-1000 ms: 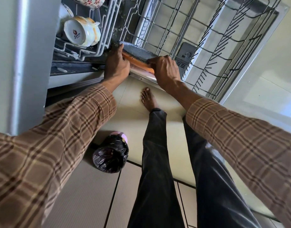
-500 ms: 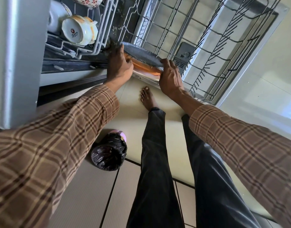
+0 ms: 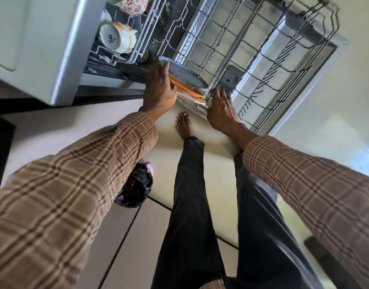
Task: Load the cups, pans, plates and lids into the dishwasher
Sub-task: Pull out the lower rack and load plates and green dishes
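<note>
- White ceramic cup w/ gold trim and red logo (image 3: 117, 38) is lying on its side in the upper wire rack (image 3: 137, 44), far left; a white bowl w/ red flower pattern (image 3: 133, 4) is sitting just behind it at the frame edge.
- Left hand (image 3: 159, 90) is gripping the near-left rim of the speckled grey round pan (image 3: 183, 74); fingers are curling over the edge, fingertips hidden behind the rim.
- Grey pan is standing on edge, tilted, at the near-left corner of the grey wire lower rack (image 3: 262, 59). An orange plate (image 3: 186, 90) is leaning directly against it on the near side; a paler plate edge is showing below that, detail unclear.
- Right hand (image 3: 221, 109) is resting on the lower rack's front rail just beside the plates; fingers are extended, lightly bent, holding no dish.
- Rest of lower rack, to the right, is showing bare tines above the open door w/ detergent dispenser (image 3: 231, 80).
- Step in hand (judgement): seating pan and plates upright in the tines, approx. early-to-mid task.
- Next move (judgement): left hand needs to check the pan is staying between tines, then let go; if it is leaning loose, it may be tipping onto the plates.
</note>
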A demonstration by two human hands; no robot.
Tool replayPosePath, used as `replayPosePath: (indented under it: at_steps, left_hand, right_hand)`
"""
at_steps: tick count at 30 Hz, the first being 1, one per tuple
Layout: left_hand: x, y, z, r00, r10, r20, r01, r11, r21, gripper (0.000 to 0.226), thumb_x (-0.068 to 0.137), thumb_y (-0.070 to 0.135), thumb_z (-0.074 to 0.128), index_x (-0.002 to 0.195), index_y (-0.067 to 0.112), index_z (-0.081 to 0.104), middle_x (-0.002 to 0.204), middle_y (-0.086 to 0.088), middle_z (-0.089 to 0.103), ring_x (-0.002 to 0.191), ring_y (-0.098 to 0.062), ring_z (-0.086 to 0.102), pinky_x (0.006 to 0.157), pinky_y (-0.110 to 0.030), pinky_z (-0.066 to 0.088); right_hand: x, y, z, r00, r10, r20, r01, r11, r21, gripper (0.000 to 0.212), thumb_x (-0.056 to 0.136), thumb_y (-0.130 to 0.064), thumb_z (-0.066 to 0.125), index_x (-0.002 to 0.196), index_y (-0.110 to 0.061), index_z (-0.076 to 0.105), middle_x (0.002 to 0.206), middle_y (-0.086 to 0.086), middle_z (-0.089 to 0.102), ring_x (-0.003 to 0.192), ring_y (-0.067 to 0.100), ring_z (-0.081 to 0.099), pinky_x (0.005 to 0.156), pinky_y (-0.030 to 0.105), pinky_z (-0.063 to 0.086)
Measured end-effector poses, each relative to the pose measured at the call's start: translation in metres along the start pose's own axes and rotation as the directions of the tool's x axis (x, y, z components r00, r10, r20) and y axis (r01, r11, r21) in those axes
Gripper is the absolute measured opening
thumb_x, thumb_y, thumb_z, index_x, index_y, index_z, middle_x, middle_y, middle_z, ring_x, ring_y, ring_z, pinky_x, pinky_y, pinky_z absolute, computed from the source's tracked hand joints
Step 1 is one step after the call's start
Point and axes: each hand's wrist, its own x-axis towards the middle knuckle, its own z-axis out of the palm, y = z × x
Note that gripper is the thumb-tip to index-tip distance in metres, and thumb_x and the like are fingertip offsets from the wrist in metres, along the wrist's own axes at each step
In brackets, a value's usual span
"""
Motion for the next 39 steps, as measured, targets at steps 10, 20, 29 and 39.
replayPosePath:
  at_steps: [10,20,29,39]
  left_hand:
    - [-0.150,0.139,-0.102,0.958,-0.062,-0.279,0.066,0.998,0.003,0.066,0.094,0.014,0.058,0.154,0.002,0.034,0.153,-0.024,0.043,0.144,-0.041,0.039,0.120,-0.052,0.034]
    - [-0.355,0.160,-0.297,0.543,-0.329,-0.773,0.449,0.891,-0.064,0.069,0.099,0.025,0.043,0.161,0.006,0.019,0.165,-0.016,0.027,0.153,-0.033,0.025,0.122,-0.051,0.030]
    - [-0.574,0.093,-0.374,0.091,-0.531,-0.842,0.698,0.637,-0.326,0.075,0.100,0.033,0.051,0.161,0.011,0.013,0.167,-0.017,0.023,0.155,-0.035,0.022,0.121,-0.054,0.031]
    - [-0.748,0.003,-0.326,-0.124,-0.663,-0.738,0.766,0.409,-0.496,0.079,0.095,0.034,0.054,0.160,0.012,0.016,0.164,-0.013,0.025,0.153,-0.032,0.022,0.120,-0.056,0.031]
  right_hand:
    - [-0.088,-0.099,-0.164,0.920,-0.391,-0.009,0.378,0.896,-0.234,0.057,0.092,-0.013,0.046,0.147,-0.009,0.036,0.145,0.016,0.041,0.127,0.038,0.038,0.102,0.053,0.042]
    - [-0.241,-0.357,-0.279,0.301,-0.953,0.044,0.863,0.252,-0.438,0.058,0.085,-0.012,0.055,0.141,-0.010,0.040,0.132,0.014,0.046,0.113,0.039,0.043,0.082,0.056,0.050]
    - [-0.414,-0.529,-0.225,-0.124,-0.969,0.214,0.870,-0.210,-0.446,0.072,0.082,-0.020,0.065,0.147,-0.012,0.034,0.141,0.014,0.039,0.119,0.038,0.041,0.092,0.053,0.047]
    - [-0.550,-0.616,-0.078,-0.324,-0.875,0.360,0.813,-0.452,-0.367,0.070,0.079,-0.012,0.063,0.144,-0.014,0.036,0.138,0.012,0.036,0.117,0.038,0.039,0.089,0.052,0.046]
